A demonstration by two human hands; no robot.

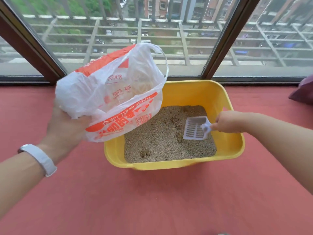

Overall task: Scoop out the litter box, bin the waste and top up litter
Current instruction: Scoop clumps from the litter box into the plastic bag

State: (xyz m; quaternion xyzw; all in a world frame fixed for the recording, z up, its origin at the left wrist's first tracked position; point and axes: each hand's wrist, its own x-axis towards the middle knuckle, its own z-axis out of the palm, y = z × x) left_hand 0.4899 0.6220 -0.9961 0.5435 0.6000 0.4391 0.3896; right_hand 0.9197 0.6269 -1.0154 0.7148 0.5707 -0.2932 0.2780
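A yellow litter box (194,92) stands on the red floor by the window, filled with tan litter (160,141) that has a few darker clumps (144,154). My right hand (228,122) grips the handle of a white slotted scoop (194,128), which rests on the litter at the right side of the box. My left hand (66,131) holds a white plastic bag with orange print (110,97) from beneath, raised over the box's left rim with its mouth facing the box.
Tall window panes with dark brown frames (225,39) run just behind the box. A purple cushion (303,90) lies at the right edge. Red floor (152,200) spreads in front and to both sides.
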